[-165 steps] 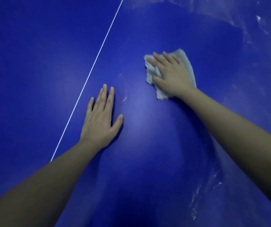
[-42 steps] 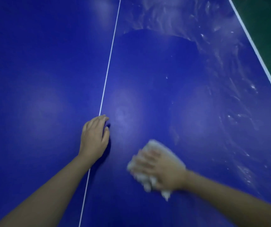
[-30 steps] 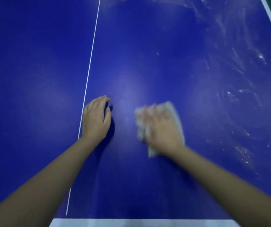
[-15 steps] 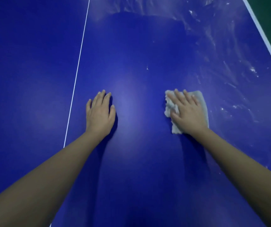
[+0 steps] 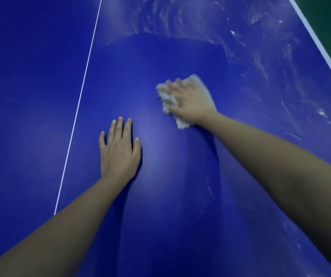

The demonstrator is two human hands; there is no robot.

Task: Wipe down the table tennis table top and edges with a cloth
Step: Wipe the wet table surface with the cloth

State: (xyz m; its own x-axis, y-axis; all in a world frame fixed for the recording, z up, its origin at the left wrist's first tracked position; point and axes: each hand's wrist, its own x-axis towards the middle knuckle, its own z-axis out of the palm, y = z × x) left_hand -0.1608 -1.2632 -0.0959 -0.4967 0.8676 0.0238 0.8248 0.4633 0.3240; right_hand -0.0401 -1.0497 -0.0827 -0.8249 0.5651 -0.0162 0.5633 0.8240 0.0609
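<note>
Right hand point(image 5: 188, 100), blurred fingers seemingly spread flat, presses crumpled white cloth point(image 5: 168, 100) onto blue table tennis table point(image 5: 40, 96); left hand point(image 5: 119, 150) rests flat, fingers straight; centre apparently clean; whitish smears point(image 5: 260, 47) and edges probably remain.

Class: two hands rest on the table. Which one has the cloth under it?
The right hand, pressing the pale cloth; the left hand lies flat on the bare blue table.

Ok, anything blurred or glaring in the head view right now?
Head view: the right hand and cloth are smeared by motion blur; the left hand is sharp, flat on the table top; a soft glare patch lies between the hands; both arms cast shadows.
</note>
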